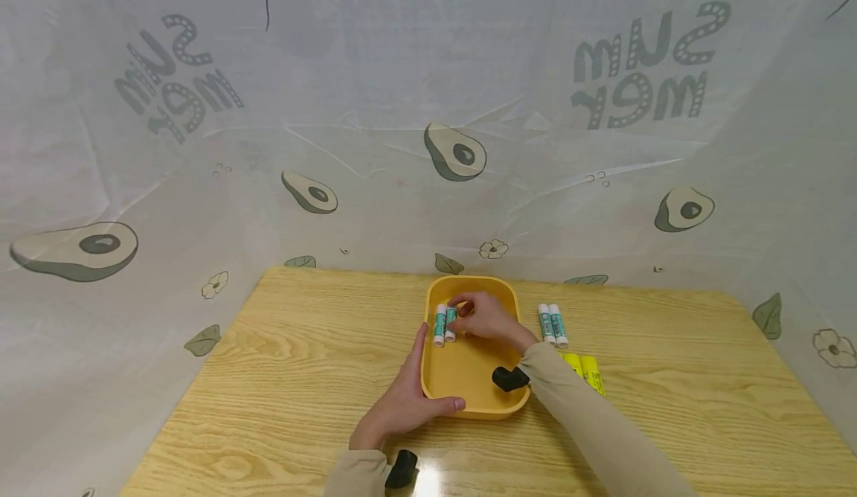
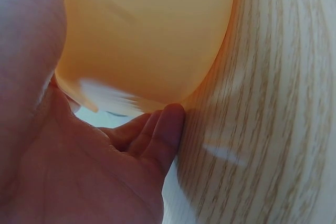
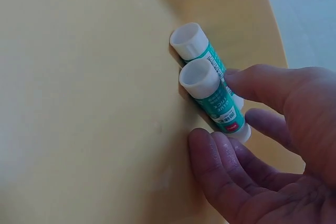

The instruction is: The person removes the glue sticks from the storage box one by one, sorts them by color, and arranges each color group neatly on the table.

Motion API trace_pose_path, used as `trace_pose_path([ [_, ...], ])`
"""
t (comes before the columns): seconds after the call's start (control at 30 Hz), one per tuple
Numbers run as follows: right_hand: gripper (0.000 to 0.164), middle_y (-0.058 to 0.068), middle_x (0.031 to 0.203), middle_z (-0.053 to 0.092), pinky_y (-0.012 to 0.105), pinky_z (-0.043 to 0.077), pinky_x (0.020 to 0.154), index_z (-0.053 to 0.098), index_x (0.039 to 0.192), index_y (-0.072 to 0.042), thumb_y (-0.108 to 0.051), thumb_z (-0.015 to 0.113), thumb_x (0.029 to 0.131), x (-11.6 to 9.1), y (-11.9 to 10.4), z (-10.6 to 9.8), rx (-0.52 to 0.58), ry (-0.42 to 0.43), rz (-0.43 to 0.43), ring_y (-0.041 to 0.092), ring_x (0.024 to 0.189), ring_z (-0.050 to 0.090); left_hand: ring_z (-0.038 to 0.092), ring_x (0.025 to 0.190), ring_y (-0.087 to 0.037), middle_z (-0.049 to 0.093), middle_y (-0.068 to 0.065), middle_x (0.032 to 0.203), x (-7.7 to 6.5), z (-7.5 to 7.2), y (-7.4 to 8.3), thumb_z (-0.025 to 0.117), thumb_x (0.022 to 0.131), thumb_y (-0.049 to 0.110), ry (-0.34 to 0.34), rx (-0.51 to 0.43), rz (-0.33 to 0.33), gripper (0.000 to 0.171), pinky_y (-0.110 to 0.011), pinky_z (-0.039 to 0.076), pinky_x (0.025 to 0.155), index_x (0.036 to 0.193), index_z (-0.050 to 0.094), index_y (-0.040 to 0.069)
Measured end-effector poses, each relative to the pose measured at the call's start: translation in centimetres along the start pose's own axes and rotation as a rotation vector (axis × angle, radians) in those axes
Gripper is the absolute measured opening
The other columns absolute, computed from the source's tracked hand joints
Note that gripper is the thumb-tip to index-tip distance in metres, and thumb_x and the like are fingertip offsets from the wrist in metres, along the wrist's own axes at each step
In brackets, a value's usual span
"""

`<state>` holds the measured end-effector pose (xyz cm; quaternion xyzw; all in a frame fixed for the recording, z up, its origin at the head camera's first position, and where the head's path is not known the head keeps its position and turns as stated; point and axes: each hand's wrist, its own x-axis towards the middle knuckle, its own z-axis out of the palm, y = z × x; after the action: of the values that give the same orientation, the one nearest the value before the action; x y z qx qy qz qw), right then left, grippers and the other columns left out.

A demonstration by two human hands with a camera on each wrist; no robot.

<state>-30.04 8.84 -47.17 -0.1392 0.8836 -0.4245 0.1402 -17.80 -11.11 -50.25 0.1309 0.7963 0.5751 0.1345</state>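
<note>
By the counter's (image 1: pixel 321 333) far edge, left hand (image 1: pixel 410 399) splayed against the tray (image 1: pixel 465 378); right hand (image 1: pixel 489 317) crooks round a glue stick (image 3: pixel 219 103), grip unclear: a fingertip nudge could roll it!

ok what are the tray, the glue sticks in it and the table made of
Tray: probably plastic, smooth with a soft sheen; the rounded corners look moulded.
Glue sticks: likely plastic, smooth white ends with green printed labels.
Table: wood or wood-look laminate; grain shows, and glare suggests gloss.
</note>
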Motion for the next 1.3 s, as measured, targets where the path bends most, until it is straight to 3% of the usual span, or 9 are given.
trace_pose_path([
  [0.33, 0.035, 0.01, 0.093, 0.063, 0.023, 0.056, 0.064, 0.067, 0.116, -0.003, -0.021, 0.081, 0.09, 0.14, 0.16, 0.16, -0.007, 0.018, 0.017, 0.016, 0.068, 0.059, 0.031, 0.152, -0.029, 0.014, -0.009, 0.172, 0.02, -0.02, -0.04, 0.086, 0.082, 0.038, -0.002, -0.008, 0.016, 0.125, -0.058, 0.021, 0.125, 0.165, -0.008, 0.034],
  [0.53, 0.033, 0.008, 0.086, 0.06, 0.024, 0.054, 0.059, 0.064, 0.112, -0.003, -0.015, 0.082, 0.087, 0.19, 0.17, 0.09, -0.018, 0.033, 0.026, 0.015, 0.062, 0.057, 0.028, 0.154, -0.031, 0.014, -0.008, 0.172, 0.02, -0.02, 0.09, 0.086, 0.081, 0.039, 0.006, 0.006, 0.005, 0.125, -0.06, 0.019, 0.126, 0.165, -0.007, 0.034],
  [0.87, 0.058, 0.008, 0.086, 0.058, 0.025, 0.057, 0.056, 0.057, 0.136, -0.002, -0.008, 0.08, 0.084, 0.12, 0.28, 0.07, 0.045, -0.004, 0.097, 0.016, 0.058, 0.061, 0.031, 0.152, -0.03, 0.013, -0.008, 0.172, -0.08, 0.03, 0.04, 0.086, 0.082, 0.038, 0.002, -0.003, 0.002, 0.125, -0.059, 0.02, 0.126, 0.165, -0.007, 0.034],
  [1.07, 0.053, 0.006, 0.08, 0.057, 0.026, 0.058, 0.056, 0.057, 0.128, -0.002, -0.008, 0.082, 0.082, 0.0, 0.42, -0.09, 0.087, -0.04, 0.121, 0.018, 0.056, 0.062, 0.029, 0.153, -0.031, 0.013, -0.008, 0.172, -0.06, 0.01, 0.04, 0.086, 0.082, 0.04, 0.001, 0.009, 0.01, 0.125, -0.06, 0.02, 0.125, 0.165, -0.008, 0.034],
  [1.3, 0.05, 0.006, 0.081, 0.056, 0.027, 0.058, 0.057, 0.055, 0.122, -0.004, -0.011, 0.083, 0.081, -0.16, 0.3, -0.03, 0.077, -0.024, 0.136, 0.02, 0.057, 0.061, 0.032, 0.15, -0.03, 0.014, -0.008, 0.172, 0.04, -0.06, -0.02, 0.085, 0.083, 0.04, -0.011, 0.003, 0.016, 0.124, -0.059, 0.021, 0.124, 0.164, -0.009, 0.034],
])
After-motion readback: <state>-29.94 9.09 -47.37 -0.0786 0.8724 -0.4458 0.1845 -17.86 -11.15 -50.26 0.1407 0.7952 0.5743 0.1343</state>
